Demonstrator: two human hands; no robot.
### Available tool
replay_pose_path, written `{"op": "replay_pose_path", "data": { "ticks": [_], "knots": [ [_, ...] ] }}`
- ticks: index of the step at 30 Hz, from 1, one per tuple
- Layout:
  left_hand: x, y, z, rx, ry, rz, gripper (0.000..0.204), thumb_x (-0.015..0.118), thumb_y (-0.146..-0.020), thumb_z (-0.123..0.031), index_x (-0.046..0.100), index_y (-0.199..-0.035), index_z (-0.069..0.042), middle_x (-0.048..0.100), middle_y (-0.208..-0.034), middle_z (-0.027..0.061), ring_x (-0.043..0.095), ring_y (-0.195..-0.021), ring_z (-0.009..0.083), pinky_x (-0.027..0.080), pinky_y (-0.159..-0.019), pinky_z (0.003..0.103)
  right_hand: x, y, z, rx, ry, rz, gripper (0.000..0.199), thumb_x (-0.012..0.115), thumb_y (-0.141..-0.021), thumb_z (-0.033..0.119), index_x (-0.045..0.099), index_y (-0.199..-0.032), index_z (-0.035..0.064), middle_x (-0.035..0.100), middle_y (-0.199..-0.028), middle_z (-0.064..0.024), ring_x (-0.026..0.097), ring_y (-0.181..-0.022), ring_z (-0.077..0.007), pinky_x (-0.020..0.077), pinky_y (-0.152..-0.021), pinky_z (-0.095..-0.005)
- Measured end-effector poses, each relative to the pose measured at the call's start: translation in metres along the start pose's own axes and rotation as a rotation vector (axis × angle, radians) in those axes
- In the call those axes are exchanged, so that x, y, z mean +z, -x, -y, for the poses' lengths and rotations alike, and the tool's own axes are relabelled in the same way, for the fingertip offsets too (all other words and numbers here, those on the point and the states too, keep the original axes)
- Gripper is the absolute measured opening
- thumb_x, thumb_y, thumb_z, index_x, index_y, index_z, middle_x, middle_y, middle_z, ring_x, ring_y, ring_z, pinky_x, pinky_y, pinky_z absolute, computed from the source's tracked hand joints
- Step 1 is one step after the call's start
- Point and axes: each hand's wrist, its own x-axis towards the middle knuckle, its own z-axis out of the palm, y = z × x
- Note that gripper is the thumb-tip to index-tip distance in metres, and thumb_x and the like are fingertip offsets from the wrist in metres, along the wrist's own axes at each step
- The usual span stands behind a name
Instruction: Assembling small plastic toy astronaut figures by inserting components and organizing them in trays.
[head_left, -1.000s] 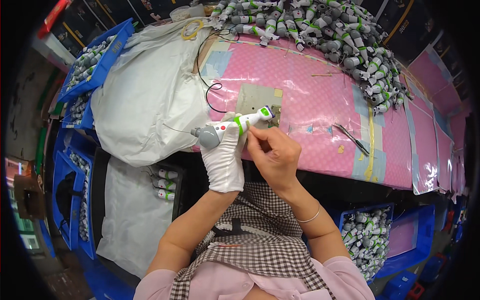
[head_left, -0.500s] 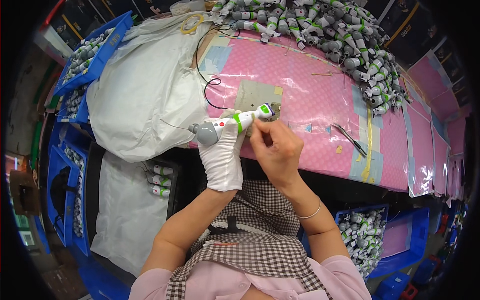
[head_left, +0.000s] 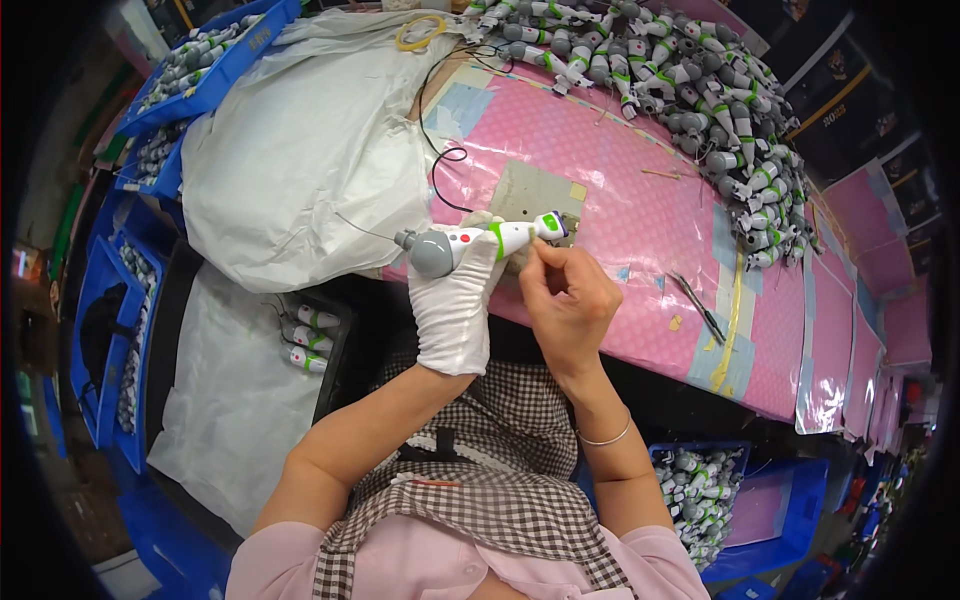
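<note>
While the gloved left hand (head_left: 450, 315) is curled snugly round a white-and-grey device (head_left: 512, 237) by the table's (head_left: 630, 215) near edge, the bare right hand (head_left: 573, 305) is pinched shut at its narrow end, can't tell on what. Looks mid-handling to me: three similar units (head_left: 312, 338) sit in the black tray, a big heap (head_left: 690, 95) up back, no clue which are finished. Pink covering on top, white sheet (head_left: 300, 170) left, blue bins both sides.
</note>
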Motion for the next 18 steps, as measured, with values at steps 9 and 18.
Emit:
{"op": "replay_pose_path", "data": {
  "ticks": [9, 18],
  "knots": [
    [-0.027, -0.005, 0.010, 0.041, -0.154, 0.136, 0.029, 0.065, -0.083, -0.007, 0.047, -0.105, -0.004, 0.057, -0.109, 0.0106, 0.058, -0.099, 0.0217, 0.050, -0.090, 0.034, -0.006, 0.000, 0.005, -0.023, -0.127, 0.115, 0.006, 0.068, -0.074, -0.003, 0.063, -0.078, -0.0026, 0.059, -0.063, -0.0041, 0.056, -0.052, -0.0060, 0.0431, -0.047, -0.0201],
    [-0.028, -0.005, 0.011, 0.083, -0.150, 0.196, 0.029, 0.067, -0.082, -0.010, 0.047, -0.103, -0.005, 0.056, -0.110, 0.0118, 0.058, -0.098, 0.0208, 0.050, -0.088, 0.033, -0.011, -0.006, 0.006, -0.067, -0.058, 0.152, 0.006, 0.068, -0.073, -0.003, 0.063, -0.076, -0.0021, 0.060, -0.063, -0.0042, 0.056, -0.052, -0.0064, 0.0432, -0.047, -0.0203]
  ]
}}
